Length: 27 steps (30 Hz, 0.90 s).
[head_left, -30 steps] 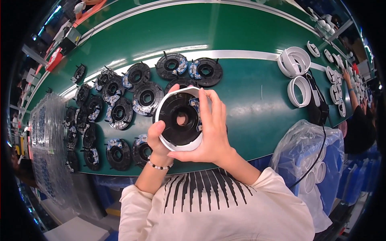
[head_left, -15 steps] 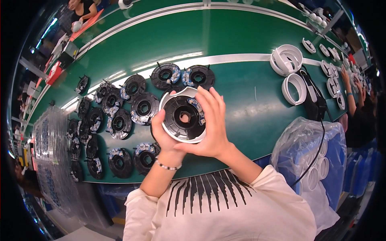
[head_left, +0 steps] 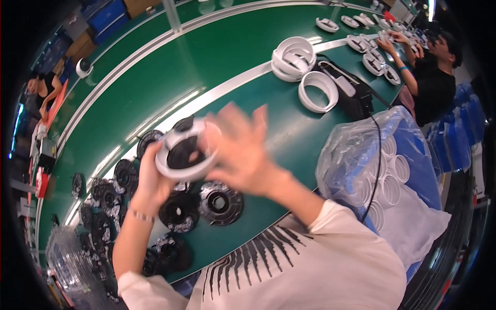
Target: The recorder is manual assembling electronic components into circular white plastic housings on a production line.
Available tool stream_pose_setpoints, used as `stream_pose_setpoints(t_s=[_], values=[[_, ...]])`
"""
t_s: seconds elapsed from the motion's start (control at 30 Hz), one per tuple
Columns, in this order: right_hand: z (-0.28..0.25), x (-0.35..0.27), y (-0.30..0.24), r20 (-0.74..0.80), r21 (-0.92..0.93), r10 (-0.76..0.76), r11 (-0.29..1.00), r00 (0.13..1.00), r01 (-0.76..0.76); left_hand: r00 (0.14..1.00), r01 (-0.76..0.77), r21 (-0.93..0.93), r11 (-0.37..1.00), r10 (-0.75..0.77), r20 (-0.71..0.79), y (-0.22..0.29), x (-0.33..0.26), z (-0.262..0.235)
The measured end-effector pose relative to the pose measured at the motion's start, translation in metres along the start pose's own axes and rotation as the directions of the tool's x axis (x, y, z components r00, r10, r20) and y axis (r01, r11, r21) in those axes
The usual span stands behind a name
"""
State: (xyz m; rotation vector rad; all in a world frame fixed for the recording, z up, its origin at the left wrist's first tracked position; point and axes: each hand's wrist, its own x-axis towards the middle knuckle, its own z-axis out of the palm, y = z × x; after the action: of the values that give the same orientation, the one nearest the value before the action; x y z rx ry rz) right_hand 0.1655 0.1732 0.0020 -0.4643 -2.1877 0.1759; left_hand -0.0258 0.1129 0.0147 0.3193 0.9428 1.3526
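Note:
A white ring-shaped housing with a black disc inside is held above the green table, tilted. My left hand is closed around its left side. My right hand, smeared by motion, is at the right rim with its fingers spread; whether it touches the rim I cannot tell. Just below the housing, two black discs with round centre holes lie on the table. More black discs carrying small circuit boards are spread to the left.
White rings stand at the far right beside a black device with a cord. A plastic-lined blue bin holding white rings is at the right. Clear trays are stacked at the left. A co-worker handles white parts at far right.
My view has turned to the right. My right hand, earlier wrapped round the housing, has loosened with its fingers spread. The housing is now tilted in my left hand.

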Motion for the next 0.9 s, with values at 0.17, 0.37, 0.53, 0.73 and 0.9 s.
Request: stream_pose_setpoints(t_s=[0.17, 0.37, 0.53, 0.73, 0.9], values=[[-0.033, -0.02, 0.13, -0.423, -0.559, 0.357, 0.62, 0.832, -0.551, 0.971, -0.229, 0.134, 0.964, 0.236, -0.032, 0.052, 0.107, -0.03], [-0.014, -0.064, 0.177, -0.379, -0.582, 0.718, 0.306, 0.584, -0.754, 0.93, -0.282, 0.127, 0.951, 0.303, -0.206, 0.06, 0.197, -0.078], [-0.019, -0.057, 0.165, -0.453, -0.489, 0.645, 0.397, 0.615, -0.777, 0.84, -0.267, 0.388, 0.882, 0.41, -0.354, 0.056, 0.189, -0.1], [-0.048, -0.029, 0.102, -0.401, -0.315, 0.575, 0.645, 0.713, -0.697, 0.825, -0.311, 0.908, -0.282, 0.394, 0.405, 0.036, 0.112, -0.061], [-0.036, -0.031, 0.043, -0.203, -0.139, 0.521, 0.823, 0.829, -0.551, 0.92, -0.201, 0.893, -0.403, 0.235, 0.314, 0.022, 0.125, -0.06]])
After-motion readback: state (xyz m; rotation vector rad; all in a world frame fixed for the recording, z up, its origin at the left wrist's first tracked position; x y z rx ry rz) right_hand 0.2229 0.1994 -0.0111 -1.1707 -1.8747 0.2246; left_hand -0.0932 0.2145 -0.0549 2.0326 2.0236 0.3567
